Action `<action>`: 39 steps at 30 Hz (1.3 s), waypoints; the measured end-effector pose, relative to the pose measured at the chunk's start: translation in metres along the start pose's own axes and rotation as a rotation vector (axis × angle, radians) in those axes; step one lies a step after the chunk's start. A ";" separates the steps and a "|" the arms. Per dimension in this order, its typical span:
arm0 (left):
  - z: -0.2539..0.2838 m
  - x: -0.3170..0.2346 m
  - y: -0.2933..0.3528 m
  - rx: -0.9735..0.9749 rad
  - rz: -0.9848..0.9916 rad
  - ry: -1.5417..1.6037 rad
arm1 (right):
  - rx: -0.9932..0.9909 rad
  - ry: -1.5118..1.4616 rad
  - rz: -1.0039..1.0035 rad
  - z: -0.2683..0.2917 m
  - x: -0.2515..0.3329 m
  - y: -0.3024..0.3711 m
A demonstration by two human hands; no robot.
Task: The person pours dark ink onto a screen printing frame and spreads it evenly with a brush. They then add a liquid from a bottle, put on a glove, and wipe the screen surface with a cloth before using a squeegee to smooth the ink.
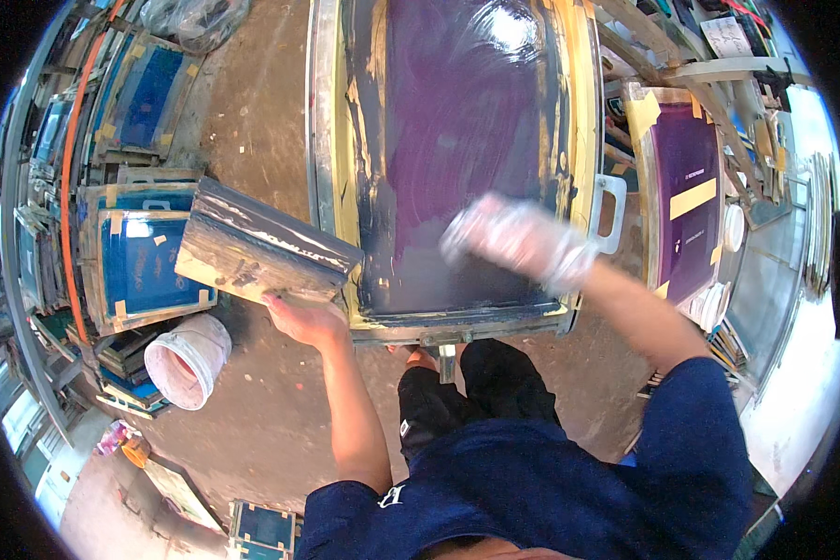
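Observation:
My left hand (310,319) grips a wide squeegee (267,245) by its lower edge, with my thumb and fingers at its underside. The squeegee has a wooden body and a dark, ink-smeared upper part. It is tilted off the left side of the frame. Under my right hand (523,241) lies a large screen-printing frame (457,112), its mesh coated with dark purple, glossy ink. Yellow tape and dark smears line its border. My right hand wears a clear plastic glove and is smeared by motion, so its fingers and anything in them cannot be made out.
A white bucket (188,361) stands on the floor at left. Blue framed screens (149,266) lean behind it. At right, another purple screen (689,201) with yellow tape leans close to the frame's metal handle (610,215). Racks (733,79) crowd the right side.

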State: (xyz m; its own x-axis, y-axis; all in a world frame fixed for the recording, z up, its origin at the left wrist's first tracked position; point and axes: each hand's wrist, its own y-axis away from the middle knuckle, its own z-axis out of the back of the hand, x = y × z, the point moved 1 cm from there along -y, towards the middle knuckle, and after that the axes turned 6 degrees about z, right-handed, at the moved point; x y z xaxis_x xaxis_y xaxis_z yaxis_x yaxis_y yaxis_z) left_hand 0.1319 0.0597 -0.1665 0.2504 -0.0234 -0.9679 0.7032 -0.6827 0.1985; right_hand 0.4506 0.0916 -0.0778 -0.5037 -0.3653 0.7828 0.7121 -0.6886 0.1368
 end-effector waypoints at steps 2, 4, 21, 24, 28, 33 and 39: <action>-0.002 0.001 0.000 -0.026 -0.007 -0.039 | -0.188 0.807 0.183 0.036 -0.031 0.015; -0.006 -0.008 0.006 0.000 -0.024 -0.038 | -0.286 0.597 0.017 0.011 -0.028 0.020; -0.009 -0.011 -0.001 0.098 -0.036 0.025 | -0.194 0.382 0.042 -0.056 0.028 0.002; -0.007 -0.008 -0.002 0.109 -0.079 -0.034 | -0.268 0.004 -0.226 -0.010 0.015 0.055; -0.012 -0.012 -0.002 0.177 -0.001 0.048 | -0.390 0.064 -0.260 0.030 0.006 0.057; -0.011 -0.015 -0.002 0.159 -0.015 0.010 | -0.443 0.890 -0.480 0.071 0.008 0.066; -0.006 -0.011 -0.003 0.124 0.001 -0.051 | -0.806 0.399 -0.662 0.010 0.023 0.034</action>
State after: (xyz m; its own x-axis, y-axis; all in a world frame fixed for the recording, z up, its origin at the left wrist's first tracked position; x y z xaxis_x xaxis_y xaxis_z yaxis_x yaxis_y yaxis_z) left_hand 0.1310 0.0661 -0.1551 0.2143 -0.0590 -0.9750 0.6149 -0.7674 0.1815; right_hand 0.4688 0.0661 -0.0491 -0.8901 0.1490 0.4306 -0.2076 -0.9739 -0.0920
